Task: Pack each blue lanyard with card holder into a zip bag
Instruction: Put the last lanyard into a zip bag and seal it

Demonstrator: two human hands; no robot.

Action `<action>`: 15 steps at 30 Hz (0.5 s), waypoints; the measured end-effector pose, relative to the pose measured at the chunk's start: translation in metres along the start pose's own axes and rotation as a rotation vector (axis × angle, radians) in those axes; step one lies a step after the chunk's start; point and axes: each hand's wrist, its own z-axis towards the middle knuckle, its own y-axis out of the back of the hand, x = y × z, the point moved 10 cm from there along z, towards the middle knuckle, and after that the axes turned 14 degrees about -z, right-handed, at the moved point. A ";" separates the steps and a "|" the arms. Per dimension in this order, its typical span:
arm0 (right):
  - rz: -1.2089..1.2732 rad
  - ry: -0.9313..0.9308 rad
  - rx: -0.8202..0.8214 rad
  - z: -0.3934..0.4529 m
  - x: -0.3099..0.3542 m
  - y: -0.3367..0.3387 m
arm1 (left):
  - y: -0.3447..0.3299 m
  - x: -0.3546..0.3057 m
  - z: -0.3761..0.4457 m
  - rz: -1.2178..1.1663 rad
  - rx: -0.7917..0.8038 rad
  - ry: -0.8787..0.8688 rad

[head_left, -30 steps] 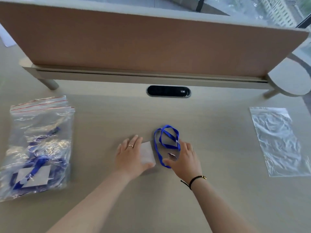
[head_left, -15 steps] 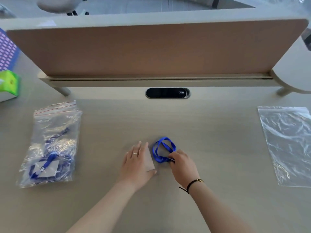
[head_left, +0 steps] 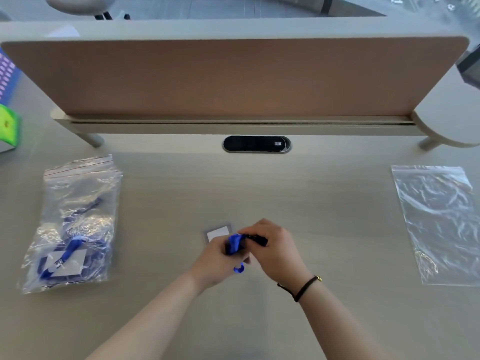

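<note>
1. Bare forearms reaching in from the near edge, a dark cord bracelet [head_left: 302, 288] round the right wrist.
2. Blue lanyard [head_left: 235, 244] bunched up between both hands above the pale desk [head_left: 337, 229], a small blue loop poking out beneath at the near side.
3. Left hand [head_left: 213, 263] with grip curled round the bunched strap from the left.
4. Right hand [head_left: 276, 246] with grip curled too, fingertips pinching the dark end of the strap at the top of the bunch.
5. Clear card holder [head_left: 218, 232] with a white insert just beyond the left hand's knuckles, its near edge hidden by the hand; lying on the desk or lifted, cannot tell.
6. Well off to the left, filled zip bags [head_left: 75, 216] in a crinkled stack, red-lined seals at the far end, blue straps and a white card visible through the plastic.
7. Well off to the right, an empty zip bag [head_left: 439, 222] lying flat on the desk.
8. Farther back at centre, a dark oval cable port [head_left: 255, 144] set into the desk.
9. Behind that, a tan felt divider panel [head_left: 233, 79] standing across the full width on a pale rail.
10. At the far left edge, a green box [head_left: 9, 129] and a purple-dotted card [head_left: 6, 74], both partly cut off.
</note>
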 end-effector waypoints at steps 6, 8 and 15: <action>-0.391 0.026 -0.133 0.001 0.023 -0.034 | 0.006 0.017 -0.028 -0.927 -0.067 0.235; -0.591 0.077 -0.218 -0.002 0.036 -0.048 | 0.010 0.021 -0.034 -1.112 -0.089 0.265; -0.678 0.058 -0.170 0.008 0.044 -0.097 | 0.030 0.057 -0.036 -1.200 -0.287 0.371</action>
